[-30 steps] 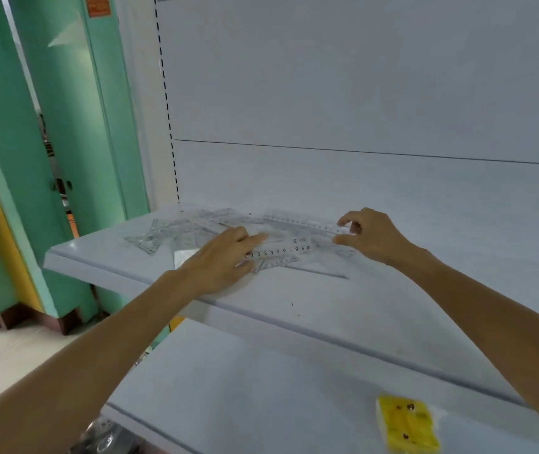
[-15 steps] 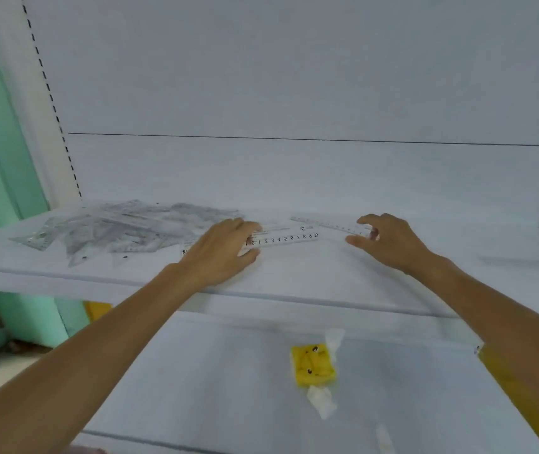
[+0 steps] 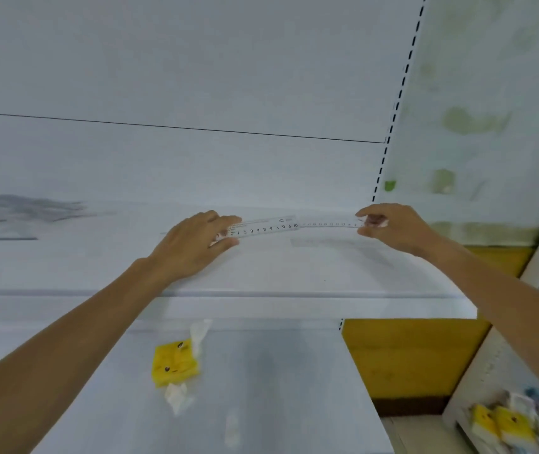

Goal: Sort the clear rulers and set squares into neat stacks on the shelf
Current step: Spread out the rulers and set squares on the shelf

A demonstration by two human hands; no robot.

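A clear ruler (image 3: 263,228) with black numbers lies along the white shelf (image 3: 261,273), and a second clear ruler (image 3: 327,225) extends from it toward the right. My left hand (image 3: 196,244) grips the left end of the numbered ruler with thumb below and fingers on top. My right hand (image 3: 392,227) pinches the right end of the second ruler. A blurred heap of clear rulers and set squares (image 3: 16,214) rests on the shelf at the far left.
A lower shelf (image 3: 261,388) carries a yellow packet (image 3: 174,362) and bits of clear wrapping. An upright post with black slots (image 3: 399,93) bounds the shelf on the right. Yellow and white packets (image 3: 520,421) sit on a shelf at bottom right.
The view has swung to the right, so the heap now sits at the far left. Both hands have carried the rulers rightward along the shelf, toward the right post.
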